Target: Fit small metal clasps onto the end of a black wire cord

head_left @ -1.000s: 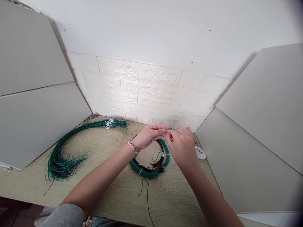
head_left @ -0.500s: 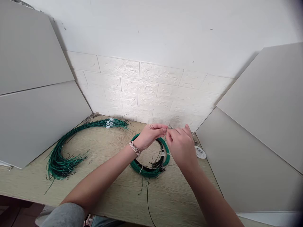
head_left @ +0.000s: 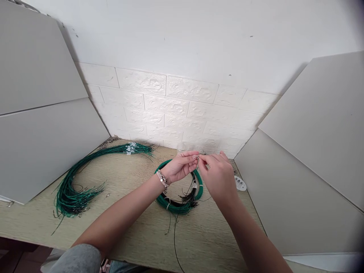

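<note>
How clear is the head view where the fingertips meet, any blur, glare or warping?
Head view: even, soft light, no glare; left hand and right hand sharp, but whatever they pinch is too small to resolve; wide-angle warping at the edges; dark corner top right.

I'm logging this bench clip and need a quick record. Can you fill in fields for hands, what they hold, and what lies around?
left hand: fingertips pinched on a tiny metal piece, too small to identify
right hand: pinches the same spot from the other side
below hands: green wire coil on wooden table
far left: loose green wire bundle
right: small white plastic piece
</note>
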Action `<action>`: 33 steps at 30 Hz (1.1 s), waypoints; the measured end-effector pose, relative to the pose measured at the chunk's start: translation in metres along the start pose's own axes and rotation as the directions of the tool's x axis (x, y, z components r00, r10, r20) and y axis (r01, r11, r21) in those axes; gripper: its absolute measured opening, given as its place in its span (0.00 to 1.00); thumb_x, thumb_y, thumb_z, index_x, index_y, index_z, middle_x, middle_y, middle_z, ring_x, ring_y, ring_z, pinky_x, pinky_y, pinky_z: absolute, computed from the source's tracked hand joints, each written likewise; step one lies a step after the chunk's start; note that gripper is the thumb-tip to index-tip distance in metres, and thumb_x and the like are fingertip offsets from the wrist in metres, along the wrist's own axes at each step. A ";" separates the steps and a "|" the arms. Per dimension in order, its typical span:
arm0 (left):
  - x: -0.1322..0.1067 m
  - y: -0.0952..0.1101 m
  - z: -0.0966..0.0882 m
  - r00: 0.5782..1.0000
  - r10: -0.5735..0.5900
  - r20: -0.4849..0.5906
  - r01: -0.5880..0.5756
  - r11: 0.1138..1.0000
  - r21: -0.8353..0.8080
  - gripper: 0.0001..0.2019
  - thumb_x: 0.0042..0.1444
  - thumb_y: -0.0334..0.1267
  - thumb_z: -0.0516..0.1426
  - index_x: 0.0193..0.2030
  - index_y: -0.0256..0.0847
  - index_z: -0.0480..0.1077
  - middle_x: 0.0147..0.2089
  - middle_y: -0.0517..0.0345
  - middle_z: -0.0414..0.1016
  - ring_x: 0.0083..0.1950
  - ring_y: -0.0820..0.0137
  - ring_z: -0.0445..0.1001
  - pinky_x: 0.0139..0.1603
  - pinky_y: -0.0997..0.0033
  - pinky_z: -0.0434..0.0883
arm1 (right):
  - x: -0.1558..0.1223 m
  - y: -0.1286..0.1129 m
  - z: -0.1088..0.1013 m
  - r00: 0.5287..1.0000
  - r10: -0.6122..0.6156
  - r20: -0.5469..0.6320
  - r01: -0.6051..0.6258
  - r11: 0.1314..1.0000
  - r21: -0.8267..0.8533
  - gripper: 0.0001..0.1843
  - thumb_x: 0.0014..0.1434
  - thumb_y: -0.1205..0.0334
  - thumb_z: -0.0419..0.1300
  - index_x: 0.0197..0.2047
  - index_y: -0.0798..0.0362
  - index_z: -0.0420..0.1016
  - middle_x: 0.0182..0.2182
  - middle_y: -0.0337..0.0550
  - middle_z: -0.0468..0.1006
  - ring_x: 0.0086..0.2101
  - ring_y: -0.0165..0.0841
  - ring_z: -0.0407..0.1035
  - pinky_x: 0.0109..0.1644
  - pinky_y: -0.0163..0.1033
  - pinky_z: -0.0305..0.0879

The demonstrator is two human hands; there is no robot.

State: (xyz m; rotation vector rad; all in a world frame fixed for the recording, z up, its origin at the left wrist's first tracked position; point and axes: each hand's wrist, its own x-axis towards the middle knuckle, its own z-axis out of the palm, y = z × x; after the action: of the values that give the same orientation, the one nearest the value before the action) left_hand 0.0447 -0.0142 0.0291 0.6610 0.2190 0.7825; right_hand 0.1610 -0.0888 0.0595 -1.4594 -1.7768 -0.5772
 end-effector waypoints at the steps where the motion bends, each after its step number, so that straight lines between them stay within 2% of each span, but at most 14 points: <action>1: 0.000 0.000 0.000 1.000 -0.001 0.003 0.001 1.000 -0.004 0.07 0.48 0.22 0.58 0.34 0.32 0.73 0.30 0.56 0.76 0.31 0.79 0.74 0.36 0.83 0.71 | 0.000 0.000 0.000 1.000 0.000 0.002 0.000 1.000 0.002 0.13 0.59 0.64 0.50 0.27 0.54 0.72 0.23 0.40 0.72 0.27 0.30 0.65 0.54 0.46 0.54; 11: 0.003 -0.007 -0.005 1.000 -0.013 0.012 0.013 1.000 -0.020 0.06 0.48 0.21 0.58 0.32 0.32 0.72 0.29 0.55 0.75 0.31 0.77 0.74 0.35 0.82 0.72 | -0.002 -0.004 -0.005 1.000 0.020 0.018 -0.019 0.999 -0.049 0.14 0.58 0.65 0.49 0.25 0.54 0.72 0.22 0.41 0.72 0.26 0.30 0.63 0.54 0.48 0.54; 22: 0.003 -0.006 -0.006 1.000 -0.006 0.011 0.006 1.000 0.008 0.05 0.48 0.22 0.58 0.31 0.31 0.73 0.29 0.55 0.75 0.30 0.78 0.74 0.35 0.83 0.71 | -0.003 -0.003 -0.004 0.999 0.006 0.038 -0.003 0.998 -0.067 0.16 0.59 0.65 0.48 0.22 0.54 0.71 0.20 0.38 0.70 0.25 0.29 0.62 0.56 0.48 0.52; 29: 0.004 -0.006 -0.006 0.999 -0.013 -0.030 0.014 0.999 0.029 0.05 0.48 0.22 0.59 0.31 0.32 0.73 0.29 0.55 0.75 0.31 0.77 0.74 0.35 0.82 0.70 | -0.003 -0.003 -0.003 0.998 0.000 0.064 0.006 0.995 -0.098 0.15 0.58 0.66 0.48 0.22 0.54 0.70 0.19 0.38 0.69 0.26 0.29 0.61 0.57 0.48 0.51; 33: 0.003 -0.005 -0.005 1.000 -0.009 -0.016 0.010 0.999 0.038 0.04 0.47 0.23 0.60 0.31 0.32 0.73 0.29 0.55 0.75 0.31 0.78 0.73 0.35 0.82 0.70 | -0.002 -0.003 -0.004 0.996 -0.014 0.083 0.024 0.993 -0.118 0.15 0.58 0.67 0.48 0.23 0.54 0.69 0.19 0.38 0.67 0.26 0.30 0.60 0.57 0.48 0.51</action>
State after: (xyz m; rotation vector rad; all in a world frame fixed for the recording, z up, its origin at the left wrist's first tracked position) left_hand 0.0478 -0.0124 0.0226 0.6892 0.2510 0.7764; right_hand 0.1596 -0.0938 0.0605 -1.5686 -1.8486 -0.6518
